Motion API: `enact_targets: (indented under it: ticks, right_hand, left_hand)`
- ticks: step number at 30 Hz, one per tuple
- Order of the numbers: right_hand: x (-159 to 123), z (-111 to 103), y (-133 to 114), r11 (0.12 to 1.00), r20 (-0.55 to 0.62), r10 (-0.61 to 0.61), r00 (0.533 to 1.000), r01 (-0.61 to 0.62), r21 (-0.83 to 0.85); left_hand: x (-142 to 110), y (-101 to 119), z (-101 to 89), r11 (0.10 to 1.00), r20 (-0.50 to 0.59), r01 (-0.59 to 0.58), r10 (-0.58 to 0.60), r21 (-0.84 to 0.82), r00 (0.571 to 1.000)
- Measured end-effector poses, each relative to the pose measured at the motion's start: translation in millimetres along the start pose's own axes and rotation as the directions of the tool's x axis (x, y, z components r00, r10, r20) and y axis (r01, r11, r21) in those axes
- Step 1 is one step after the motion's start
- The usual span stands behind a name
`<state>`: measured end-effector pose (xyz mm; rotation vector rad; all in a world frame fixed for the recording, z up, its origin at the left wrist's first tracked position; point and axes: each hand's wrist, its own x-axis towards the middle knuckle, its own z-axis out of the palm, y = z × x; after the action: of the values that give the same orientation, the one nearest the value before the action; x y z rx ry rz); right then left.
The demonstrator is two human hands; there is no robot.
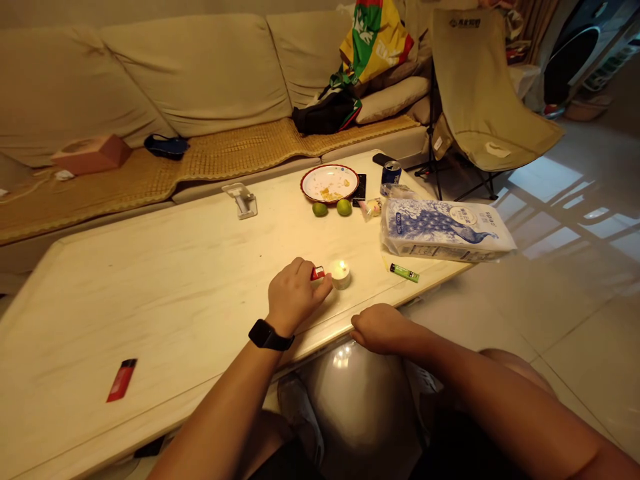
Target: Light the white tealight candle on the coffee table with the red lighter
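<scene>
My left hand, with a black watch on its wrist, is closed around a red lighter. The lighter's metal top points at a small white tealight candle, which stands upright with a bright flame at its wick. My left fingertips are close to the candle's side. At the table's near edge, my right hand is curled into a fist; the inside of it is hidden. A green lighter lies to the right of the candle. Far to the left, a second red lighter lies flat on the table.
Behind the candle are two green limes, a plate with food scraps, a blue can and a wrapped snack. A large tissue pack overhangs the right edge. A white stand lies farther back, before the sofa.
</scene>
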<state>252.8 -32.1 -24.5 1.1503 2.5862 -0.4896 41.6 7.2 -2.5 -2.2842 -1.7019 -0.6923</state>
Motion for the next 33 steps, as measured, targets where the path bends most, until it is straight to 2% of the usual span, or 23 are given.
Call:
enact_targets:
  ticks: [10,18,33]
  right_hand:
    - [3,-3,-2,0.999,0.019,0.029,0.999,-0.029,-0.018]
    - [3,-7,-5,0.999,0.025,0.037,0.999,-0.037,-0.036]
    - [4,-8,-6,0.998,0.032,0.063,0.998,-0.062,-0.026]
  left_hand:
    - [-6,-13,-8.3,0.998,0.018,0.058,-0.058,-0.002,0.998]
    - [-8,-16,-11.4,0.998,-0.015,0.060,-0.061,-0.033,0.998]
    - [-15,-22,-12.1,0.997,-0.007,0.059,-0.060,-0.054,0.998]
